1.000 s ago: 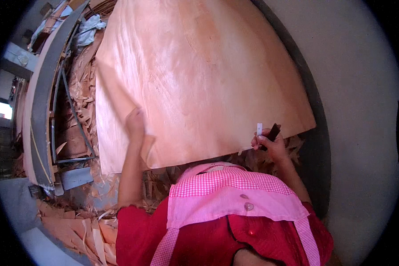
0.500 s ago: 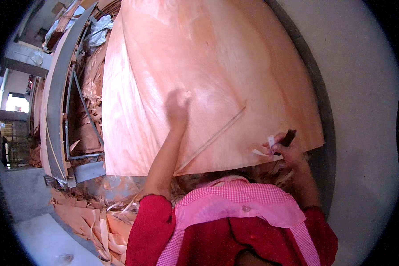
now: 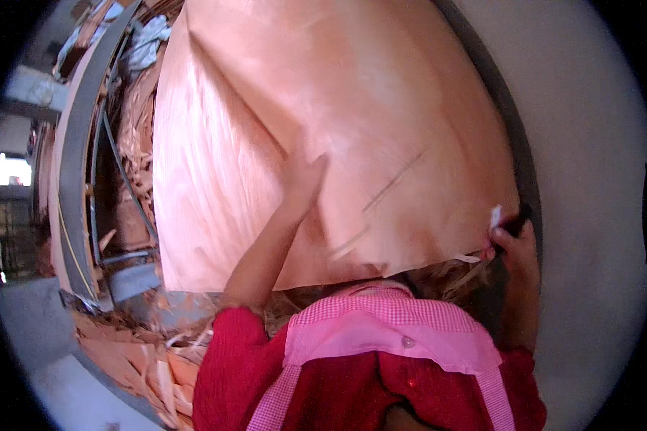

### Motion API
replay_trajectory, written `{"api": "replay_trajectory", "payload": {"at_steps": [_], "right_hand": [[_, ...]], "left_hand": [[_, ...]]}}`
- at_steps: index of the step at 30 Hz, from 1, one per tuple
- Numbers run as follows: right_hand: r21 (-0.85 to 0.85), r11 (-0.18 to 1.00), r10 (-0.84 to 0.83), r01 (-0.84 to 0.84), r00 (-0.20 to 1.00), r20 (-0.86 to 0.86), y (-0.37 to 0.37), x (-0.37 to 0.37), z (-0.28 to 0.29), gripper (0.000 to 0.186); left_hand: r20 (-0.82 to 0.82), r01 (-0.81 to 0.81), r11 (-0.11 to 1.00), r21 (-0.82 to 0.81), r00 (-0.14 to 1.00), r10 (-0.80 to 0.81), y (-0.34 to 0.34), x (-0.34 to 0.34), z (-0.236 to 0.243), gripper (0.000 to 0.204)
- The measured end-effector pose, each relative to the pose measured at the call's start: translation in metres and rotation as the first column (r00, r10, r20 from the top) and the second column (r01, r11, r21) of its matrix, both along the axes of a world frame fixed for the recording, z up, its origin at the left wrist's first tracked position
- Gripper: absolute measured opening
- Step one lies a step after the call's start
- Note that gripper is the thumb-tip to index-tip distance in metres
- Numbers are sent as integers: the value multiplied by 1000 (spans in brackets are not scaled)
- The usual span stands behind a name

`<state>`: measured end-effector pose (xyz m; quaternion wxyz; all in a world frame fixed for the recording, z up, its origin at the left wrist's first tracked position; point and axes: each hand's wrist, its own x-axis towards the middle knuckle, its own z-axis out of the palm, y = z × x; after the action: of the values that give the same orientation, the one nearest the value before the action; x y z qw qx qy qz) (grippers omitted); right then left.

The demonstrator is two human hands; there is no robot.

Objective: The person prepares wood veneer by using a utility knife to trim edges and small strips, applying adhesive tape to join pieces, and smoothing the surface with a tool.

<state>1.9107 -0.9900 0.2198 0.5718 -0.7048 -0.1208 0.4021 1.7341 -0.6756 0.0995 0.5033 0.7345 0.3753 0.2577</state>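
We're apparently smoothing the wood sheet point(image 3: 359, 86) spread before us, left hand point(image 3: 300, 172) open on it, right hand point(image 3: 514, 243) gripping a white strip point(image 3: 495, 216), so the next stroke likely calls for even pressure.

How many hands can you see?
2: a bare left hand over the wide, thin pinkish-tan wood sheet, and a bare right hand near its lower right corner, holding a white strip.

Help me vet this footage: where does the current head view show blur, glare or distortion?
Head view: the left grip is blurred, probably from motion; head view: the far-left bright patch burns out white; head view: lens distortion bows the right edge of the wooden sheet.
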Motion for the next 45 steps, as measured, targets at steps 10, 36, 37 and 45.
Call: {"api": "replay_trajectory", "payload": {"at_steps": [10, 36, 37, 45], "right_hand": [[-76, 996, 44, -36, 993, 105, 4, 38, 32, 16], [10, 987, 144, -158, 871, -470, 184, 77, -97, 19], [6, 988, 141, -154, 884, -445, 196, 79, -102, 19], [-20, 996, -89, 90, 877, -472, 258, 103, -147, 15]], "left_hand": [[-168, 249, 964, -98, 950, -263, -28, 270, -14, 63], [-488, 364, 636, 680, 872, 23, 171, 216, -147, 68], [-478, 357, 645, 676, 878, 14, 172, 216, -152, 66], [-530, 455, 550, 701, 847, -24, 176, 215, -151, 56]]}}
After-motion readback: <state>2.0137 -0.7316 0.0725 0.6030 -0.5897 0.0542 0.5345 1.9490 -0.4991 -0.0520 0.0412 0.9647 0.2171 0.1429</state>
